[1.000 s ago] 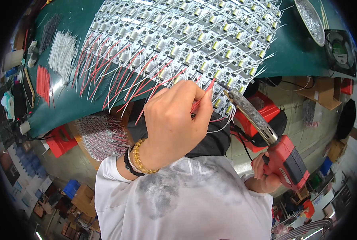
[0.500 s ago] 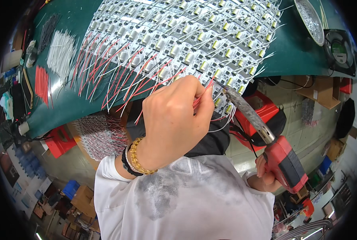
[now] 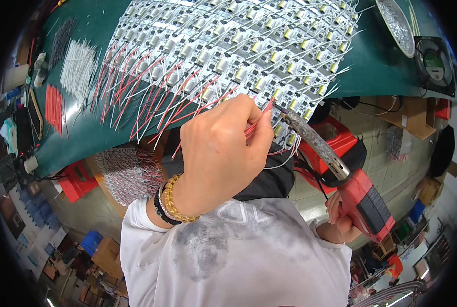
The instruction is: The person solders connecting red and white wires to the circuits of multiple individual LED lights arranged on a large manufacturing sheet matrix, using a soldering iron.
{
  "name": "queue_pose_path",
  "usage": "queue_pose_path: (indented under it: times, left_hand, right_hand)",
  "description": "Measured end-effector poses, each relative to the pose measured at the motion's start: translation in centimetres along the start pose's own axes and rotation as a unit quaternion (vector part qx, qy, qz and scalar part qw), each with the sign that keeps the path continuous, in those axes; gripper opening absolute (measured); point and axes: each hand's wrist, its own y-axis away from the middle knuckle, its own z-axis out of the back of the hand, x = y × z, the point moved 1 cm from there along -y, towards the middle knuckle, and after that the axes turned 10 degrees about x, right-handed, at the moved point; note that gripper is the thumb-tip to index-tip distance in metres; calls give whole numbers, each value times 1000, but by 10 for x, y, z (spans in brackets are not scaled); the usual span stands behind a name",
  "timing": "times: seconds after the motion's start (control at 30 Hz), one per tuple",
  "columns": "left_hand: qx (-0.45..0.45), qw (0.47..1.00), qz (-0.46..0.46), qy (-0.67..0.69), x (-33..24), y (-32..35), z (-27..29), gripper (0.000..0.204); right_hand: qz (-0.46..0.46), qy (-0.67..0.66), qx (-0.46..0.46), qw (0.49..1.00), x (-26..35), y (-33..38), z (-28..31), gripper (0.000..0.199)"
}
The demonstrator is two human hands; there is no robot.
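Observation:
My left hand, with a beaded bracelet at the wrist, is closed in a pinch on red wires. The wire ends reach the near right part of a large panel of white circuit boards. My right hand grips the red and black handle of a soldering gun. Its long metal barrel points up and left, and its tip meets the board area just right of my left fingertips. Whether the tip touches a wire or a pad is too small to tell. Red and white wires stick out from many boards.
Bundles of red wires, white wires and black wires lie on the green table at left. A round metal dish and a black fan stand at the far right. Red stools are below the table edge.
My left hand has shifted very slightly up and left, still pinching the red wires. The soldering gun has moved slightly, its tip staying beside the fingertips.

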Motion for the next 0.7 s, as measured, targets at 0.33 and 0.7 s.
queue_pose_path:
  times: [0.33, 0.7]
  left_hand:
    - [5, 1000, 3, -2, -1, 0, 1, 16]
    - [-93, 995, -26, 12, -1, 6, 11, 9]
  right_hand:
    - [105, -81, 26, 991, -12, 34, 22, 36]
    - [-247, -231, -5, 941, 23, -53, -11, 36]
